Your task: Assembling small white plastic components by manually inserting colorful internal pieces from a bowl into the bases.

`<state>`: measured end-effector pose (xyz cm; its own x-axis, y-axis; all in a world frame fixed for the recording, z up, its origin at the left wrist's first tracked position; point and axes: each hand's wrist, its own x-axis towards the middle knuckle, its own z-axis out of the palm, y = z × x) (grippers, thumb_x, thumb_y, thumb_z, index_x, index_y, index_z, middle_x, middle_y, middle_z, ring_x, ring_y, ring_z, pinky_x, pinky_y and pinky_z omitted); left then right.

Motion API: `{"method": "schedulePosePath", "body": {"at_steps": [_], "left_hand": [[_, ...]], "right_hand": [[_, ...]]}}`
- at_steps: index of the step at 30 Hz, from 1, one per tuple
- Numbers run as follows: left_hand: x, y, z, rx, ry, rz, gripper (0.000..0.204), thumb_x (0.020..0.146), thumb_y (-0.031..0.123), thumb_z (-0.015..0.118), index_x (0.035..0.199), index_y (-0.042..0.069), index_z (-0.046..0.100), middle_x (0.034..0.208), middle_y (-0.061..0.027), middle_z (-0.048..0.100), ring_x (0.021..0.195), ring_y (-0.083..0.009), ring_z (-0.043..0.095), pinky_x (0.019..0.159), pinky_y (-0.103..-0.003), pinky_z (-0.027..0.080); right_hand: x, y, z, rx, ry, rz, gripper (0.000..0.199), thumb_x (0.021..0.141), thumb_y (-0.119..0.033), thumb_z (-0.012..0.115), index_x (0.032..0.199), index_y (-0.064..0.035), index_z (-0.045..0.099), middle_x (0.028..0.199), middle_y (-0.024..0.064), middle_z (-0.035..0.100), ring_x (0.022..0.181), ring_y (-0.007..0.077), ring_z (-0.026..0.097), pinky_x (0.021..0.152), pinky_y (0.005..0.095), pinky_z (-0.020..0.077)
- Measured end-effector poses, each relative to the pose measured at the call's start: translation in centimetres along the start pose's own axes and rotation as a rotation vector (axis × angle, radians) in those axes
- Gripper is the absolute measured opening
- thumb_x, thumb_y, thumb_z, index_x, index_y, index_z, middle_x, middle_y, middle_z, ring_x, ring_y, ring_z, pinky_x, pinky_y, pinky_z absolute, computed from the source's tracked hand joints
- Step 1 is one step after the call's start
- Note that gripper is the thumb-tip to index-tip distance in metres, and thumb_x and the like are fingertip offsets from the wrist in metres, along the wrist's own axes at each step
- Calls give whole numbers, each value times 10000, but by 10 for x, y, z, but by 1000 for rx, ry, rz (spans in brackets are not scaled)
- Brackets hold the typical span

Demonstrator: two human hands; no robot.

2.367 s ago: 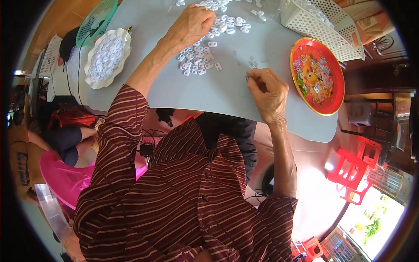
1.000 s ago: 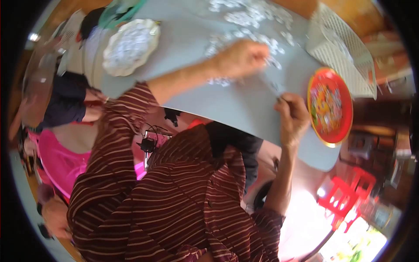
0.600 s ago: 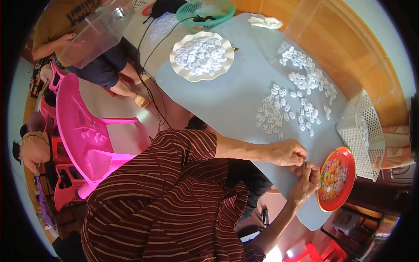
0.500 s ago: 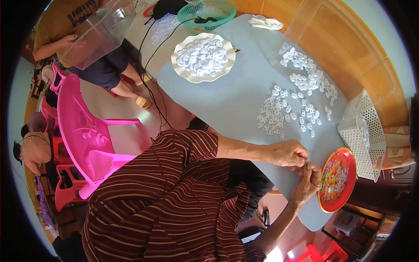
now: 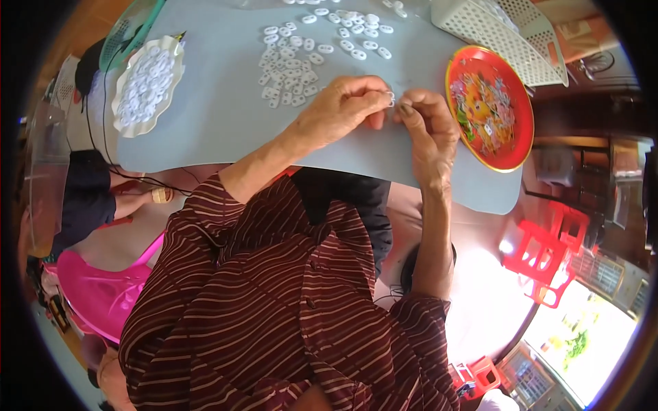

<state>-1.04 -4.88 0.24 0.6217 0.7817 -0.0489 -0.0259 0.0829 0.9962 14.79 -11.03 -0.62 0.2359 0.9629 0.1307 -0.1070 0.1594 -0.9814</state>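
My left hand [image 5: 346, 111] is closed in a pinch over the grey table. A small white piece [image 5: 391, 98] shows at its fingertips, too small to make out fully. Just to its right, my right hand [image 5: 432, 133] has thumb and fingertips pressed together; what they hold, if anything, is hidden. Beside that hand lies a round red tray [image 5: 519, 140] with a gold rim and a floral pattern, scattered with thin small bits and one white oval piece [image 5: 488, 128]. Beyond my left hand, many small white oval pieces with dark marks [image 5: 291, 68] lie loosely grouped.
A scalloped cream dish [image 5: 130, 130] heaped with white pieces stands at the left, near a green basket [image 5: 123, 34] and dark cables [image 5: 106, 130]. A white perforated basket [image 5: 504, 51] is at the back right. A pink chair [image 5: 96, 288] and another person's leg [image 5: 133, 203] are at the left.
My view has turned to the right, so the table's contents appear farther left and higher. The hands stay close together over the table, and a white piece now shows at my left fingertips.
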Motion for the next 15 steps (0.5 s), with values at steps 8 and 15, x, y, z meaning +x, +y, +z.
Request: {"method": "schedulePosePath", "body": {"at_steps": [8, 15], "left_hand": [[0, -7, 2, 113, -12, 27, 232, 910, 244, 528, 840, 39, 613, 619, 7, 550, 574, -55, 476, 523, -227, 377], [1, -8, 3, 118, -15, 36, 234, 907, 246, 525, 842, 41, 617, 615, 12, 547, 578, -55, 483, 532, -225, 383]], "right_hand": [[-6, -2, -3, -9, -4, 77, 82, 868, -69, 641, 916, -3, 655, 801, 19, 625, 743, 91, 559, 708, 219, 453], [-3, -1, -5, 26, -15, 69, 86, 864, -52, 637, 942, -19, 621, 817, 15, 617, 749, 86, 557, 705, 223, 453]]}}
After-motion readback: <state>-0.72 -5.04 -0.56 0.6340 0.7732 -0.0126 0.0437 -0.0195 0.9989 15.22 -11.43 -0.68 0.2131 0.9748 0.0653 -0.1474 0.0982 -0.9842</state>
